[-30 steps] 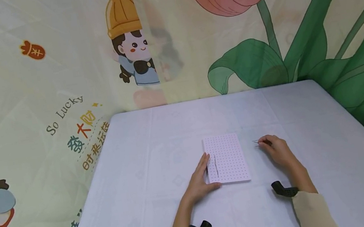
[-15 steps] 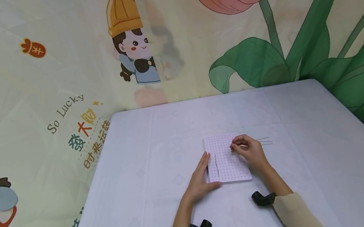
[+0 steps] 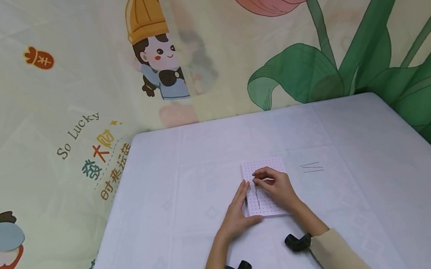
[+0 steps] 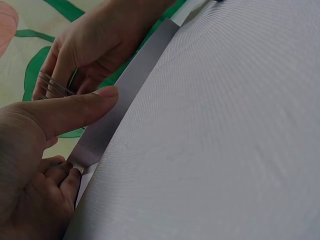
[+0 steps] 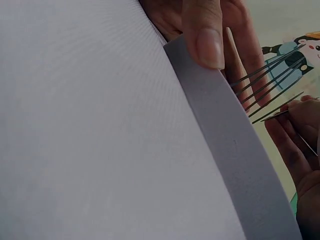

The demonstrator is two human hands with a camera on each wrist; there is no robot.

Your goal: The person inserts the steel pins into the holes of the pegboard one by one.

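Note:
A white pegboard point(image 3: 271, 209) with rows of small holes lies on the table. My left hand point(image 3: 235, 216) rests at its near left corner, straight fingers along the left edge and thumb against the near edge. Over the board's left part, my right hand point(image 3: 280, 188) pinches a thin dark metal pin point(image 5: 278, 115) between thumb and fingertips. Several similar pins point(image 5: 272, 82) stand in a row from the board, close to those fingertips in the right wrist view. Whether the held pin touches a hole cannot be told.
A few loose thin pins point(image 3: 312, 167) lie right of the board on the white tablecloth point(image 3: 187, 170). Black wrist cameras point(image 3: 298, 242) sit on both wrists. A printed curtain point(image 3: 206, 39) hangs behind the table.
My right hand has moved left from the loose pins to over the board, carrying one pin. The left hand and the board have stayed in place.

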